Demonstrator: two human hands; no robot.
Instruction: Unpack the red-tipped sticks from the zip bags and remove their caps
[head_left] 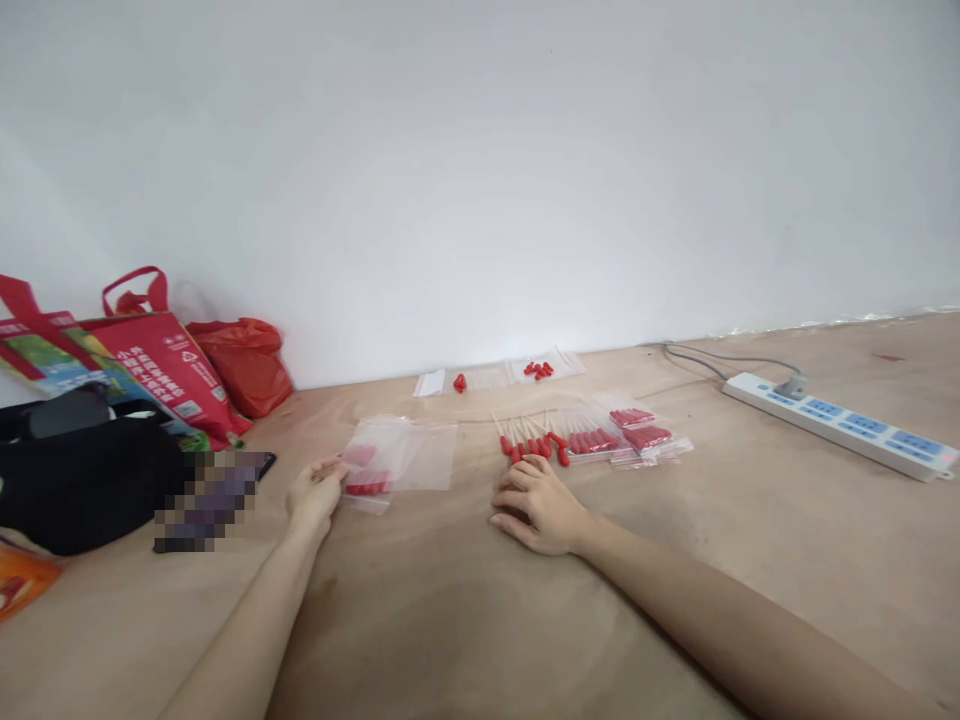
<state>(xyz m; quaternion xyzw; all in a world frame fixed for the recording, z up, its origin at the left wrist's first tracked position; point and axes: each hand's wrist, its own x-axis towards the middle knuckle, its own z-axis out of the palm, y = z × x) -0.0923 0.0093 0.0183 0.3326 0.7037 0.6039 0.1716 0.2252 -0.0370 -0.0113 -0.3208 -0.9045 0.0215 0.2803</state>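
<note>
My left hand (pixel 319 490) has its fingers closed on the left edge of a clear plastic zip bag (pixel 367 490) with red-tipped pieces inside. Overlapping it on the right lies another clear bag (pixel 433 458). My right hand (pixel 536 508) rests on the table, fingers loosely bent and apart, with nothing visible in it. Just beyond its knuckles is a row of thin pale sticks with red tips (pixel 531 447), all pointing toward me. To their right, more red-tipped sticks (pixel 592 440) lie in clear plastic, beside filled bags of red pieces (pixel 646 437).
Near the wall lie small red pieces (pixel 538 370) on clear bags and a red bunch (pixel 460 382). A power strip (pixel 840 425) with a grey cable is at right. At left are shopping bags (pixel 169 370), a red plastic bag (pixel 244 365), a black cloth item (pixel 82 480) and a phone (pixel 214 505).
</note>
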